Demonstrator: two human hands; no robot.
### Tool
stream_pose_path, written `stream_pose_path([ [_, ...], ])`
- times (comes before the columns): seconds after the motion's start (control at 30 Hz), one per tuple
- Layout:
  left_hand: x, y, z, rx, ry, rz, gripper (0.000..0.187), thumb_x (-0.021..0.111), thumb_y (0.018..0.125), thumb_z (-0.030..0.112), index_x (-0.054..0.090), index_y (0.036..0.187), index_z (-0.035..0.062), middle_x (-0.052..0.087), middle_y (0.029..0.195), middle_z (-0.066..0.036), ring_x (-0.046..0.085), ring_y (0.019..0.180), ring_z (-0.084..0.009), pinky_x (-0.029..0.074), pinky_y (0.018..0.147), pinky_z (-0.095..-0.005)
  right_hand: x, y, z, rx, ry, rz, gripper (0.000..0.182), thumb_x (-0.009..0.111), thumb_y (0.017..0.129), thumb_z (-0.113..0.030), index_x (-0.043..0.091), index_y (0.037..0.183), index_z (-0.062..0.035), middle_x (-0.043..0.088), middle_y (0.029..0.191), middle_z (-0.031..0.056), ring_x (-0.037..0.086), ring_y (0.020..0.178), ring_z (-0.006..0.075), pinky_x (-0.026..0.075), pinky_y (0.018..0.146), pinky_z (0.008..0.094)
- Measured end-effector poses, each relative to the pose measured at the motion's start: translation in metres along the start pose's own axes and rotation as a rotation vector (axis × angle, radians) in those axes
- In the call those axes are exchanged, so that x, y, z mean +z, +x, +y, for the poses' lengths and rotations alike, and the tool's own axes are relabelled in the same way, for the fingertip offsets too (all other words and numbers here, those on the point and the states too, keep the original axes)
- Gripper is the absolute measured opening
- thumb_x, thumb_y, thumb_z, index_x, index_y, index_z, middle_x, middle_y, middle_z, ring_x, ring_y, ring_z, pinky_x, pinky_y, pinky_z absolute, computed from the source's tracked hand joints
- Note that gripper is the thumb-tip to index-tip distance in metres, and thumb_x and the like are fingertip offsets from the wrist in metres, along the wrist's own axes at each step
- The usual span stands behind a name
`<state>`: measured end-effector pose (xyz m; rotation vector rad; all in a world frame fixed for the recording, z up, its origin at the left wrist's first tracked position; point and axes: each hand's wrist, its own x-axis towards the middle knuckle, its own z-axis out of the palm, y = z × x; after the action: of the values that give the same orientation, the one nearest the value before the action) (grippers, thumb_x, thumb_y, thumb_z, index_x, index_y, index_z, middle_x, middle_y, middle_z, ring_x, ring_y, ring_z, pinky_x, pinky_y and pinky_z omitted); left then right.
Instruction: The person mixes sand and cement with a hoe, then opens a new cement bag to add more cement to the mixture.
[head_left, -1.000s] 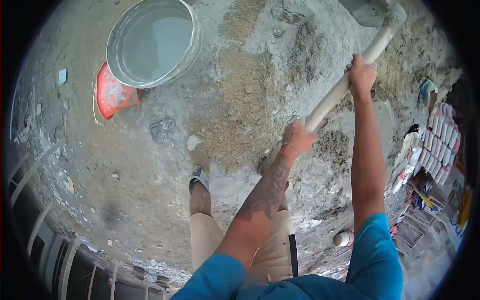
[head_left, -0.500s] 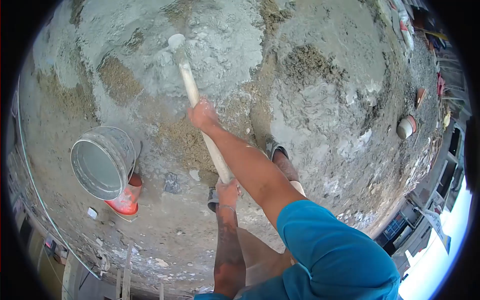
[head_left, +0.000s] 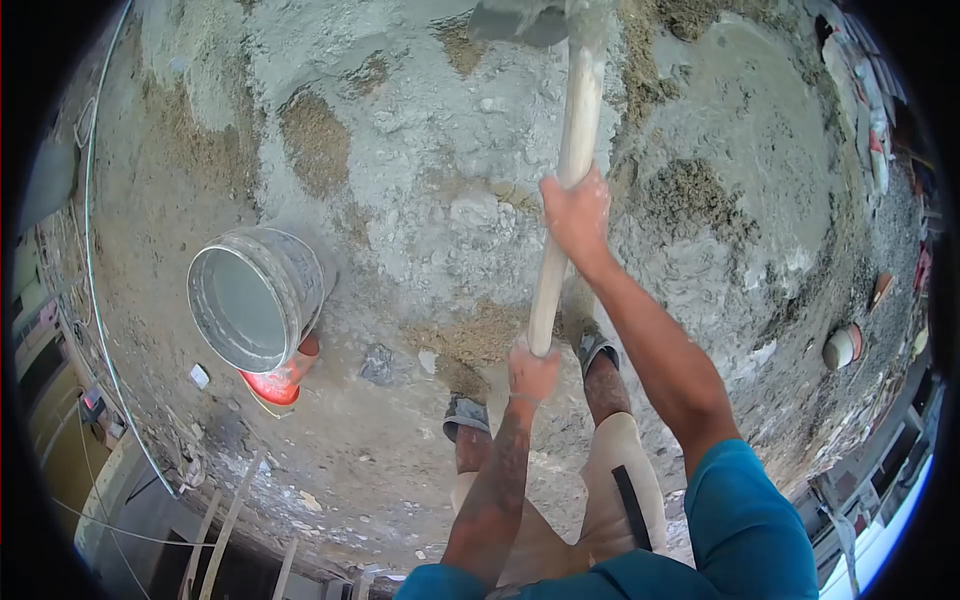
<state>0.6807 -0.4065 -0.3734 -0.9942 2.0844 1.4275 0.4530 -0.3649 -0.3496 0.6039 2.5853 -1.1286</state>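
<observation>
Bright daylight, soft short shadows; strong fisheye warp, black vignette corners, slight softness.

Shovel blade [head_left: 520,20] (top edge) cut off

A pale wooden handle [head_left: 570,180], smooth and matt with grey dust along it, is gripped by the bare right hand [head_left: 577,212] and left hand [head_left: 531,372], and it ends in a dull grey metal blade [head_left: 520,20] caked with cement. Beneath lies a rough, crumbly heap of grey cement and tan sand [head_left: 430,170], dry and grainy, on coarse, gritty ground [head_left: 330,450]. A metal bucket [head_left: 255,298] with a dull, cement-crusted wall sits against a glossy orange plastic container [head_left: 280,380], and the person wears a matt blue cloth shirt [head_left: 750,530].
</observation>
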Motion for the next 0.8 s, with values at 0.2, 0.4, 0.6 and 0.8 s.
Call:
stream_pose_path([
  [0.2,-0.025,0.098,0.119,0.01,-0.197,-0.32,0.024,0.06,0.065,0.017,0.054,0.073,-0.0056,0.053,0.053,-0.013,0.054,0.049,-0.0213,0.042,0.046,-0.0334,0.007,0.161,-0.044,-0.072,-0.199,0.02,0.039,0.05,0.07,-0.031,0.06,0.064,0.0057,0.06,0.061,0.0179,0.062,0.06,0.0268,0.049,0.06,0.0358],
  [0.4,-0.051,0.006,0.037,-0.419,-0.444,-0.388,0.012,0.055,0.07,0.01,0.049,0.065,0.0017,0.045,0.053,-0.001,0.042,0.039,-0.009,0.031,0.033,-0.0248,0.076,0.049,0.041,0.26,-0.337,-0.192,0.047,0.055,0.071,-0.028,0.054,0.099,0.0085,0.057,0.1,0.0223,0.056,0.094,0.0323,0.046,0.081,0.036],
  [0.6,-0.068,-0.113,-0.089,-0.379,0.002,-0.292,0.018,0.058,0.066,0.015,0.053,0.063,-0.0026,0.051,0.05,-0.007,0.048,0.039,-0.0134,0.036,0.038,-0.0293,0.053,-0.105,0.079,0.297,-0.144,-0.227,0.051,0.059,0.069,-0.03,0.051,0.094,0.0141,0.056,0.084,0.0308,0.056,0.084,0.0403,0.046,0.075,0.0401],
  [0.8,-0.064,-0.126,-0.05,-0.272,0.147,-0.265,0.031,0.063,0.062,0.021,0.058,0.078,-0.0051,0.059,0.066,-0.021,0.059,0.063,-0.0349,0.046,0.059,-0.0398,-0.008,-0.136,0.057,0.396,0.187,-0.141,0.053,0.059,0.067,-0.024,0.044,0.099,0.015,0.056,0.081,0.0309,0.057,0.08,0.0405,0.045,0.072,0.0416],
])
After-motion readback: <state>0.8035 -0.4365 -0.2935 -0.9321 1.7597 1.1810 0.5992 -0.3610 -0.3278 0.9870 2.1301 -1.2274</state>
